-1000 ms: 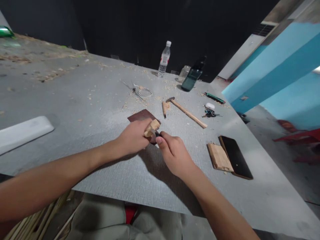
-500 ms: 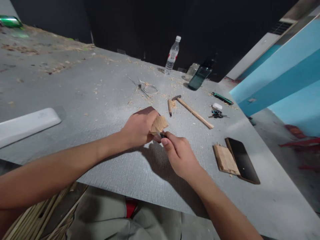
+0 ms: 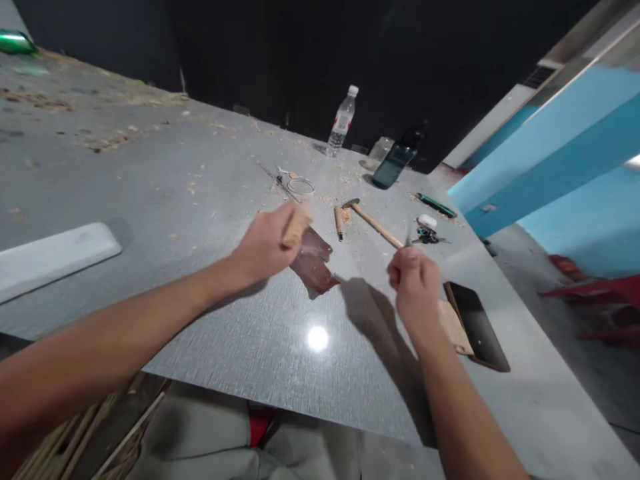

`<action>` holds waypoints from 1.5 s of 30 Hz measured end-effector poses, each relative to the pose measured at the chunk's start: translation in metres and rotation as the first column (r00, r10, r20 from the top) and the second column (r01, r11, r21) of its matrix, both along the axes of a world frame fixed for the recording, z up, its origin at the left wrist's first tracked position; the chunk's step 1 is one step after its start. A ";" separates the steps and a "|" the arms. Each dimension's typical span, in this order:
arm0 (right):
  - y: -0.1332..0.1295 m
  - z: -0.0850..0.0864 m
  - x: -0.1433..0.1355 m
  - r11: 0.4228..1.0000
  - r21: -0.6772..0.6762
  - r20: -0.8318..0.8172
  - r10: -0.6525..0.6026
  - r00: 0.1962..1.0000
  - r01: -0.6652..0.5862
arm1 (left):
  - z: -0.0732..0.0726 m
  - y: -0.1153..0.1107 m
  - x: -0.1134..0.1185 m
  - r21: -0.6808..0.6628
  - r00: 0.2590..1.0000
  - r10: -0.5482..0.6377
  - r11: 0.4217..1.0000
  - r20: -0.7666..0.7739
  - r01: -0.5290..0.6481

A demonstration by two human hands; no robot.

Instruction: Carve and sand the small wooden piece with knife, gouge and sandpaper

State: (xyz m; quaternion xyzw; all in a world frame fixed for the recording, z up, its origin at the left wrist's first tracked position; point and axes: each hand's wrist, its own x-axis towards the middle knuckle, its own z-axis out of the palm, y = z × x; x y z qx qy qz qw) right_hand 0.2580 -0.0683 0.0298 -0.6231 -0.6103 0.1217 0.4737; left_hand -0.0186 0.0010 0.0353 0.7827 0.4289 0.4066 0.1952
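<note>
My left hand [image 3: 267, 243] is closed round a small pale wooden block [image 3: 296, 228], somewhat blurred, held above the table. Below the block a worn, dark reddish-brown sheet [image 3: 316, 267] with ragged edges, like sandpaper, lies flat. Off to the right, my right hand [image 3: 414, 283] makes a fist round a small knife [image 3: 409, 233]. Its thin grey blade points upward out of the fist, and the fingers hide the handle. Just beyond that hand lies a hammer [image 3: 375, 225] with a wooden shaft. A short wooden-handled tool [image 3: 339, 223] rests left of the hammer.
A wooden piece [image 3: 455, 330] and a phone [image 3: 477, 327] lie right of my right hand. Farther back are keys [image 3: 427, 235], a green cutter [image 3: 436, 205], a dark bottle [image 3: 395, 163], a water bottle [image 3: 341, 123] and coiled wire [image 3: 301, 185]. Wood shavings are scattered about.
My right hand has pulled the knife away from the block, to the right and up. My left hand has shifted slightly left and turned the block. More of the reddish-brown sheet shows.
</note>
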 end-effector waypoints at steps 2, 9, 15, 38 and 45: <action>-0.010 0.001 -0.023 0.976 -0.091 0.056 0.203 0.978 -0.197 | -0.005 -0.004 0.007 -0.129 0.985 -0.104 0.988 -0.136 0.087; -0.026 0.003 -0.059 0.872 -0.205 0.152 0.477 0.866 -0.445 | -0.011 -0.006 0.014 -0.158 0.922 -0.083 0.987 -0.378 0.024; -0.020 0.001 -0.056 0.860 -0.285 0.200 0.485 0.851 -0.424 | -0.020 0.001 0.011 -0.166 0.917 -0.081 0.986 -0.391 0.016; 0.021 -0.001 -0.080 0.911 -0.402 0.619 0.344 0.706 -0.092 | -0.011 0.006 0.005 -0.200 0.893 -0.039 0.978 -0.448 -0.058; 0.014 0.002 -0.088 0.901 -0.424 0.572 0.347 0.743 -0.094 | -0.009 0.002 0.007 -0.173 0.902 -0.037 0.984 -0.430 -0.042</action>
